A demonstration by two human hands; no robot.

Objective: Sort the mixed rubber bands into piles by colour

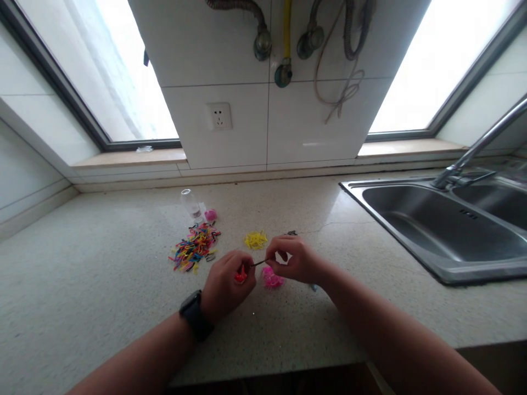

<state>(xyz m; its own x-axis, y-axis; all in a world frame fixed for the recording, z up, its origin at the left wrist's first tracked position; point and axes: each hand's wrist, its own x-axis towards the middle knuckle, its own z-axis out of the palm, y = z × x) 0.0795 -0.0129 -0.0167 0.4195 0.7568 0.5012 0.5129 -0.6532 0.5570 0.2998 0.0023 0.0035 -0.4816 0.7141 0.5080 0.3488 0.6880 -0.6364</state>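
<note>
My left hand point(231, 281) is closed around red rubber bands point(241, 275), which show between its curled fingers. A dark rubber band point(259, 263) stretches from its fingertips to the pinched thumb and fingers of my right hand point(294, 258). Just below my right fingers lies a pink pile of rubber bands point(272, 278). Beyond both hands sits a yellow pile of rubber bands point(256, 240). A few dark bands point(292, 233) peek out behind my right hand. To the left spreads a mixed-colour heap of rubber bands point(195, 246).
A clear plastic container point(190, 203) lies behind the mixed heap, beside a pink round object point(210, 215). At the right, a steel sink point(395, 258) with a faucet point(473, 145) is set into the speckled countertop point(102, 263). A bluish bit point(313, 287) shows by my right wrist.
</note>
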